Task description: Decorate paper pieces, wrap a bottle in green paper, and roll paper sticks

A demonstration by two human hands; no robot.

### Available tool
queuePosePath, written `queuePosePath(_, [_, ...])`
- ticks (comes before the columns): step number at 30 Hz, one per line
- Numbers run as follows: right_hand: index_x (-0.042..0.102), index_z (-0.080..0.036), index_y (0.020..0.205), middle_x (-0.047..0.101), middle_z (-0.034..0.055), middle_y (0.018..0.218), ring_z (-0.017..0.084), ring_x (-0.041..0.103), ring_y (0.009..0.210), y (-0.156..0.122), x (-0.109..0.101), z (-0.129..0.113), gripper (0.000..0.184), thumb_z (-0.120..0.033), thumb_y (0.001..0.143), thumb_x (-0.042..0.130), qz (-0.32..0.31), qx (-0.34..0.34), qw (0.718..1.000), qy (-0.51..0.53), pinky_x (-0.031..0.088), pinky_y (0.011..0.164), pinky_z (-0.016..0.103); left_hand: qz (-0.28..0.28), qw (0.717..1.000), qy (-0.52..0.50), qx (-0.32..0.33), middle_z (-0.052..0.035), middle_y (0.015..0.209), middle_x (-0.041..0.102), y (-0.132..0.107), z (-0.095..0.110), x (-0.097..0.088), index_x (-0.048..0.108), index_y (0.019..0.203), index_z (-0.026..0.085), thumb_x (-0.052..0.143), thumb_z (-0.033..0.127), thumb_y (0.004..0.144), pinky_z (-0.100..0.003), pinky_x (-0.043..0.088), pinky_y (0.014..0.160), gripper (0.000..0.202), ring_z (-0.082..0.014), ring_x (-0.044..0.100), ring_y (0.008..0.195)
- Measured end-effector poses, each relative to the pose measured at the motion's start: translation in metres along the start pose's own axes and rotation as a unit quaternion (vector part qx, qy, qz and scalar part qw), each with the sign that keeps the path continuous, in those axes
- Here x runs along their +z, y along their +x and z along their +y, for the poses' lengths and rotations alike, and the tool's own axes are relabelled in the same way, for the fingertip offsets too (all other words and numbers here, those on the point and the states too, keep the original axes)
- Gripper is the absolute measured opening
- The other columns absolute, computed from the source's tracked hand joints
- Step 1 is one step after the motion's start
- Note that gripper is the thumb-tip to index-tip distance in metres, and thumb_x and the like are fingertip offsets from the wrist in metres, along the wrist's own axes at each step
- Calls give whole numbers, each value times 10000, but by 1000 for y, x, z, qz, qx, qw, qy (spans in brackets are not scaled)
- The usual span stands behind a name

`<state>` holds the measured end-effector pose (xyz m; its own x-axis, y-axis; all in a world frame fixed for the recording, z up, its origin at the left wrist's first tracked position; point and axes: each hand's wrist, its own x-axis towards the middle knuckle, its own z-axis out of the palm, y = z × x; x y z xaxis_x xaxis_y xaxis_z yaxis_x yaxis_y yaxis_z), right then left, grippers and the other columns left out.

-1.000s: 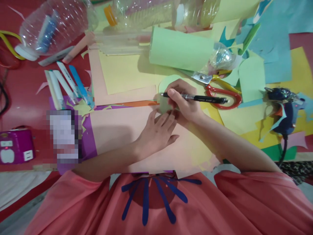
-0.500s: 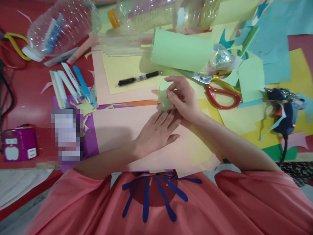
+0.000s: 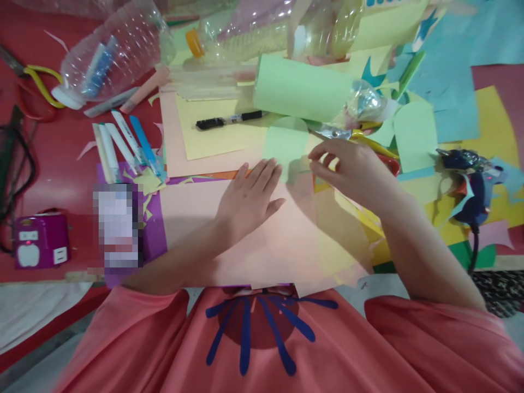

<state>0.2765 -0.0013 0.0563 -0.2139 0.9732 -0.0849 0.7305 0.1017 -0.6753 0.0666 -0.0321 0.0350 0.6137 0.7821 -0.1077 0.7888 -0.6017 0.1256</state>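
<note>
My left hand (image 3: 250, 196) lies flat, fingers stretched, on a pale pink sheet (image 3: 188, 218). Just beyond its fingertips rests a light green round-topped paper piece (image 3: 285, 139). To the right of that piece hovers my right hand (image 3: 352, 172), its fingers loosely bent and apart with nothing visible between them. Behind it, scissors (image 3: 338, 132) with red and yellow handles are partly hidden. A black pen (image 3: 229, 119) lies on yellow paper farther up. Beyond the green piece is a bottle wrapped in light green paper (image 3: 303, 87), lying on its side.
Clear plastic bottles (image 3: 245, 27) line the back. Markers (image 3: 123, 144) and a blurred-out phone (image 3: 118, 226) lie left, near a purple box (image 3: 42, 240). A dark blue glue gun (image 3: 475, 196) with a cord is at right, beside a green cutout (image 3: 415, 134). A second pair of scissors (image 3: 41, 87) lies far left.
My hands have parted: the right moved right toward the scissors, and the left slid slightly left and up. The light green piece between them is now uncovered. The view shifted slightly.
</note>
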Motion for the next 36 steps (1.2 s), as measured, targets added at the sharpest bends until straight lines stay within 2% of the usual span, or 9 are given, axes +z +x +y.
queuePosePath(4, [550,-203,807,603,87,854,225,577,779,-20,4,12,78,-280,799,552,14,-17,989,-144,450,685,360,-10,999,-11,-43,-152,1544,356,3,-8,2,308,1490,74,313,398,1004,-495,236,1196,584,-265,325,1449])
queuePosePath(9, [497,-214,804,557,73,859,231,563,833,-29,18,17,89,-287,810,546,13,-57,987,-149,477,784,395,6,996,-26,-81,-158,1554,335,7,-26,1,286,1500,76,293,363,1001,-499,223,1198,576,-270,305,1458])
queuePosePath(13, [501,-195,904,553,110,934,279,559,914,-33,21,16,183,-305,799,604,12,-72,983,-169,481,822,448,39,993,-23,-106,-193,1532,366,9,-34,-1,329,1476,64,325,331,986,-504,262,1172,558,-299,340,1436])
queuePosePath(18, [490,-211,876,546,89,926,266,559,913,-33,21,15,201,-305,776,637,-6,-46,990,-130,481,818,430,47,998,-26,-18,-187,1292,579,8,-28,-4,565,1267,99,407,276,956,-400,453,992,391,-282,566,1178])
queuePosePath(21, [474,-216,793,559,77,872,237,563,867,-31,18,10,116,-253,796,584,-34,-42,995,-80,476,776,389,43,999,-28,1,-168,1151,617,7,-22,-3,607,1165,102,452,292,942,-374,485,900,331,-273,592,1062])
queuePosePath(25, [510,-211,787,567,23,723,146,504,619,-32,9,4,26,-193,801,524,-75,-22,997,29,426,577,286,43,997,-65,-17,-142,1094,634,7,-21,-5,619,1084,124,427,289,953,-375,471,882,285,-262,587,1013])
queuePosePath(30, [548,-213,800,561,-5,701,128,524,621,-28,-11,4,168,-367,789,616,-8,12,990,143,455,586,281,16,976,-208,-65,-10,774,647,9,-25,-27,595,870,187,432,246,942,-256,407,638,188,-150,575,693])
queuePosePath(33, [587,-203,860,606,14,754,142,567,660,-23,-31,2,338,-475,690,693,-56,66,985,148,481,619,310,71,953,-264,-130,39,612,525,9,-31,-43,555,788,194,503,234,902,-235,320,546,131,-108,468,548])
queuePosePath(36, [634,-182,851,644,45,774,154,587,685,-20,-52,-2,360,-478,657,701,-92,101,986,97,491,644,334,147,921,-326,-154,56,558,420,11,-42,-51,500,714,194,536,183,872,-233,301,540,162,-87,395,514])
